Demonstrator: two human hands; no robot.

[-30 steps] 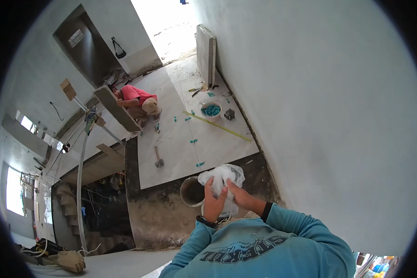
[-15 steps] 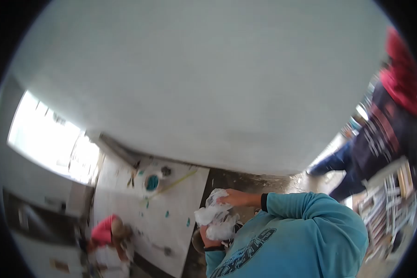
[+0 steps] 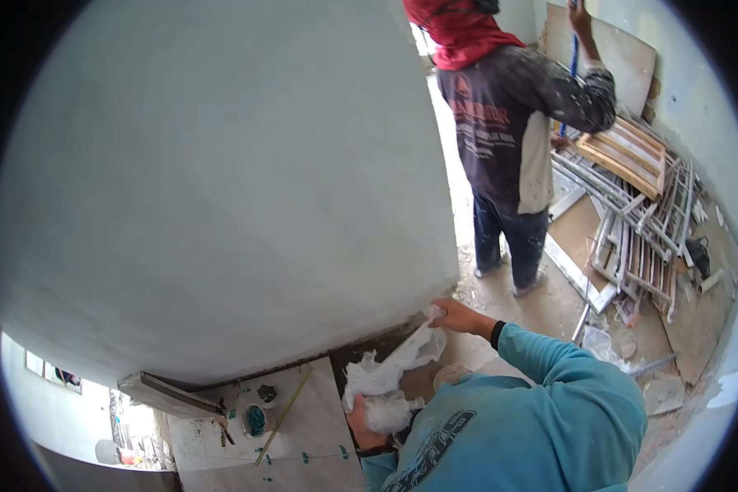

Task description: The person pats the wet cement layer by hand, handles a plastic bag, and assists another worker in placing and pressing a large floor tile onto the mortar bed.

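Observation:
A crumpled, whitish see-through plastic bag (image 3: 389,379) is stretched between my two hands in front of my blue shirt. My right hand (image 3: 453,316) pinches its upper right end and pulls it out to the side, close to the wall's lower edge. Lower down, my left hand (image 3: 359,422) is wrapped round the bunched part of the bag. Clear plastic bulges over the left fingers, so what may lie inside cannot be made out.
On the pale tiled floor (image 3: 213,455) at left are a tub of blue-green pieces (image 3: 256,420), a yellow strip (image 3: 285,414) and small clips. A co-worker (image 3: 500,123) holding a blue pole stands beyond the wall's end. Metal frames (image 3: 631,221) are piled at right.
My right hand has moved up and away from my left, drawing the bag out between them. My view has swung right, bringing the co-worker and frame pile further in.

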